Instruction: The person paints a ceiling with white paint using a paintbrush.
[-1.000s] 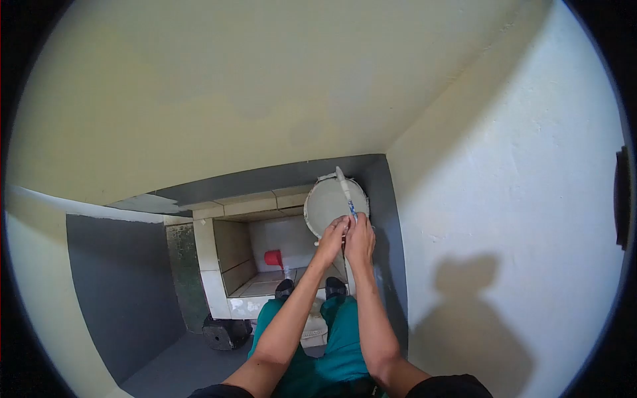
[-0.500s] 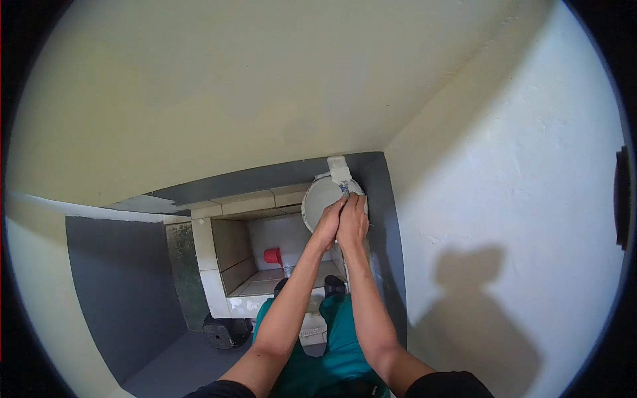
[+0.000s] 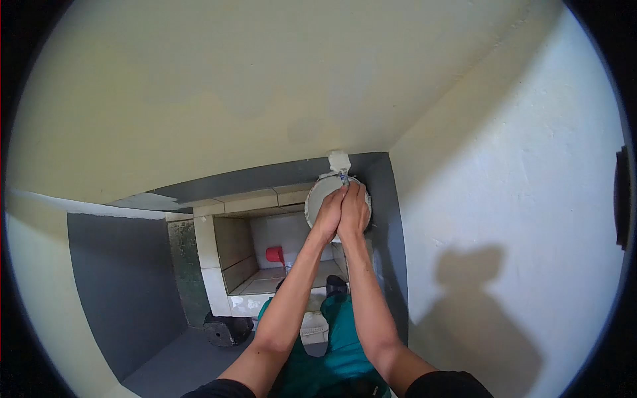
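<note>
My left hand (image 3: 330,211) and my right hand (image 3: 355,207) are pressed together, palms inward, over a round white bucket (image 3: 313,202). The fingers of both hands are closed and curl toward each other. Their tips are right at a small metal tap (image 3: 344,178), which comes out of a rough white patch (image 3: 339,161) on the wall. What lies between the palms, if anything, is hidden. My hands cover the near part of the bucket's opening.
Left of the bucket is a tiled basin (image 3: 207,242) holding a red dipper (image 3: 274,254). A black container (image 3: 227,330) stands on the floor at lower left. A pale wall (image 3: 504,199) rises close on the right. My teal shorts (image 3: 342,371) show below.
My hands have moved slightly up toward the tap and remain pressed together. The whole view has shifted a little.
</note>
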Demonstrator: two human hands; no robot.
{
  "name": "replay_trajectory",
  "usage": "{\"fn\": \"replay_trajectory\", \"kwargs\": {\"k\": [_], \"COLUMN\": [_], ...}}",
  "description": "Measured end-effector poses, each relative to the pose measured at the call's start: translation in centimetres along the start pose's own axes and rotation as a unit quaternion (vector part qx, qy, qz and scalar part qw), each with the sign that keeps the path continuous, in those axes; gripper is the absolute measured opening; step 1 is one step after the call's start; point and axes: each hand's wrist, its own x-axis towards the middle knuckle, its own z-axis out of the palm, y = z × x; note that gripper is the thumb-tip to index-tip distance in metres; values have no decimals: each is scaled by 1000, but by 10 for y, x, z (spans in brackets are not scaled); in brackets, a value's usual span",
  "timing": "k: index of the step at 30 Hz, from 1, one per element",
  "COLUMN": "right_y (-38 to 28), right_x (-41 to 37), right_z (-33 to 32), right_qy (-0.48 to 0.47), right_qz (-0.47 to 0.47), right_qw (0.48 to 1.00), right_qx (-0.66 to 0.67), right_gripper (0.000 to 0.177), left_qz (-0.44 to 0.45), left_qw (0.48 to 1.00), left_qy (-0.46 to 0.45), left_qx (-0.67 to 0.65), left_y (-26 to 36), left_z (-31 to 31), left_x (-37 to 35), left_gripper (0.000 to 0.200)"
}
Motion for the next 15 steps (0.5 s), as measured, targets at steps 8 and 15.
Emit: {"fn": "replay_trajectory", "kwargs": {"k": [8, 15], "right_y": [-20, -21], "right_x": [-17, -23], "right_z": [-58, -40], "right_qy": [130, 119], "right_qz": [-82, -76], "right_qw": [982, 977], "right_qx": [110, 160], "right_gripper": [31, 41], "left_qz": [108, 110], "left_qw": [989, 990], "left_qy": [-30, -26], "left_qx": [95, 79], "left_y": [61, 38], "left_z": [51, 30], "left_x": [-58, -47], "left_gripper": [31, 29]}}
